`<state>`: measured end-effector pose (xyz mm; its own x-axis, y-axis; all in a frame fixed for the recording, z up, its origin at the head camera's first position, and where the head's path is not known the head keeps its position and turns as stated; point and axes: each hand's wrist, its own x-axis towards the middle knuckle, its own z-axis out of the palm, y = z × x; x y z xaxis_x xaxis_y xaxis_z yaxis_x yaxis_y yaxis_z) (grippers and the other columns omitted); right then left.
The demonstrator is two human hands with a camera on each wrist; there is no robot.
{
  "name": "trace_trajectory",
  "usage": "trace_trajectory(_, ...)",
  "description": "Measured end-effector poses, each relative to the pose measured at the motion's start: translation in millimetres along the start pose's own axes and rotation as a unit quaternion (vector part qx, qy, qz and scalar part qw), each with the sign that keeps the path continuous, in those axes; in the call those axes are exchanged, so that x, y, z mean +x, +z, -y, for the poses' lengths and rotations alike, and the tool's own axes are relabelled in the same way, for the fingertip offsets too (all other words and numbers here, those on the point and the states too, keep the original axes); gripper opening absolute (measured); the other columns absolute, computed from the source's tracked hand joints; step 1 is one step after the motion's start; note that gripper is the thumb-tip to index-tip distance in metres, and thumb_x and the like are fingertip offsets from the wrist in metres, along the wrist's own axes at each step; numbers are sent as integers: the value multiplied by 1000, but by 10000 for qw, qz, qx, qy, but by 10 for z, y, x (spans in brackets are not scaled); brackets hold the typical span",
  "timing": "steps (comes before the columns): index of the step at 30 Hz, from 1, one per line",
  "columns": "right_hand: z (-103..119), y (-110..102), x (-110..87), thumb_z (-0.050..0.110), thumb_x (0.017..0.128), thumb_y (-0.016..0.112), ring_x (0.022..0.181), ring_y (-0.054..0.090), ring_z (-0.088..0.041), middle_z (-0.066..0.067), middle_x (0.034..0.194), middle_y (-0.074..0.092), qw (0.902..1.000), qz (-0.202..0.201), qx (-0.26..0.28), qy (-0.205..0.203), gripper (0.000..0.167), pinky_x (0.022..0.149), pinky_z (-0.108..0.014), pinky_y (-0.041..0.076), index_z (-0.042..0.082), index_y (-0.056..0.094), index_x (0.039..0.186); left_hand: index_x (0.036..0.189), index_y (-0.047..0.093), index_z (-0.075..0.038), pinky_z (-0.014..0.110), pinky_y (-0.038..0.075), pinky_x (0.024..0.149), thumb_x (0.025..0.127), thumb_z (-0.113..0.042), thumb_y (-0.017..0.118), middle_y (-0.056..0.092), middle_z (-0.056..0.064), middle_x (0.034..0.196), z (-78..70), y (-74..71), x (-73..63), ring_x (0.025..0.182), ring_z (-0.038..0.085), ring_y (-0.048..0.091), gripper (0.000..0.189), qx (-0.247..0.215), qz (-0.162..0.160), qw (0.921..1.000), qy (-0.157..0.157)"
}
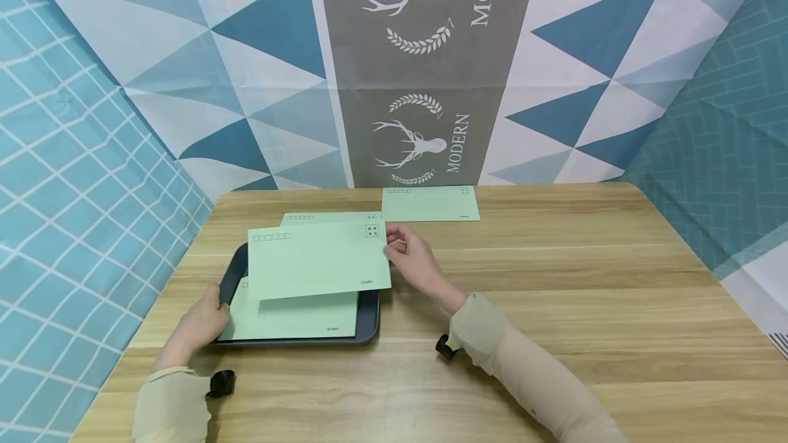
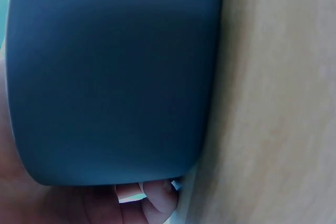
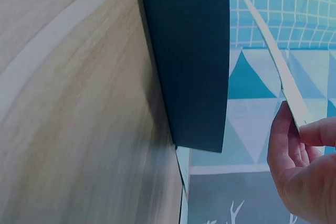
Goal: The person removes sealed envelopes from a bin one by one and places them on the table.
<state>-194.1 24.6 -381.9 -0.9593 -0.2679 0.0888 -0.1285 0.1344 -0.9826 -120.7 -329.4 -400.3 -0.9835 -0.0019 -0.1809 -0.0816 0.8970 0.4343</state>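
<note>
So we've got two hands apart from each other here, each one busy with its own thing. The right hand [image 1: 414, 260] has the right edge of a pale green envelope [image 1: 320, 262] pinched between thumb and fingers, and that envelope is up in the air, reaching left from the fingers over a dark tray [image 1: 368, 320]. In the right wrist view we see it nearly edge-on, tilted and clear of the tray's side. The left hand [image 1: 200, 320] is clamped on the left side of the tray, thumb over the rim and fingers round the outside; the left wrist view gives us mostly the tray's outer wall, with curled fingers at its edge. Just right of that thumb, a second envelope [image 1: 295, 325] lies inside the tray, partly covered by the raised one; we can't tell if there are more under it. Past the tray, up and left from the right hand, a third envelope [image 1: 332, 217] peeks out behind the raised one, and a fourth envelope [image 1: 431, 204] lies on the table [image 1: 554, 292] straight beyond the right hand. We can't tell if those two touch. Both arms wear beige sleeves [image 1: 529, 374], with a small black device [image 1: 221, 383] near each wrist. Beyond both hands hangs a patterned cloth [image 1: 406, 74] with deer heads and triangles, and left of the left hand there's a blue grid cloth [image 1: 80, 169].
</note>
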Motion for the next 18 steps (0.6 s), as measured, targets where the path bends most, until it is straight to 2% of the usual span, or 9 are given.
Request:
trace_trajectory(4, -11, -72, -20, -2, 88, 48, 74, 60, -13, -14, 101, 55, 9998, -69, 137, 88, 28, 72, -42, 51, -1, 49, 116, 113, 26, 17, 51, 41, 74, 92, -6, 26, 37, 47, 115, -1, -10, 4, 92, 42, 50, 31, -22, 113, 9998, -149)
trace_trajectory(8, -52, -157, -32, 1, 90, 46, 71, 60, -13, -14, 102, 56, 9996, -156, 221, 99, 30, 65, -34, 52, 0, 47, 119, 114, 25, 17, 53, 40, 77, 93, -6, 25, 35, 47, 118, 20, -3, -1, 97, 46, 49, 32, -43, 134, 9999, -86)
trace_trajectory(12, -105, -271, -46, 2, 90, 44, 67, 58, -13, -15, 104, 56, 9991, -239, 314, 155, 30, 65, -37, 51, 1, 45, 121, 116, 24, 18, 53, 40, 78, 93, -7, 25, 33, 47, 120, 33, 17, -15, 101, 49, 47, 34, -72, 184, 9998, -41)
trace_trajectory(15, -129, -370, -59, 3, 91, 43, 67, 58, -13, -14, 105, 56, 9986, -336, 338, 235, 30, 66, -41, 51, 2, 44, 121, 115, 24, 17, 52, 41, 76, 93, -7, 24, 34, 47, 119, 25, 14, -25, 99, 47, 48, 33, -130, 210, 9997, -33)
trace_trajectory(18, -125, -485, -76, 2, 91, 43, 67, 57, -12, -15, 107, 55, 9980, -461, 306, 320, 32, 66, -38, 51, 1, 43, 123, 114, 24, 16, 51, 41, 76, 93, -8, 24, 34, 47, 119, 10, -8, -21, 98, 47, 48, 32, -143, 221, 9996, -39)
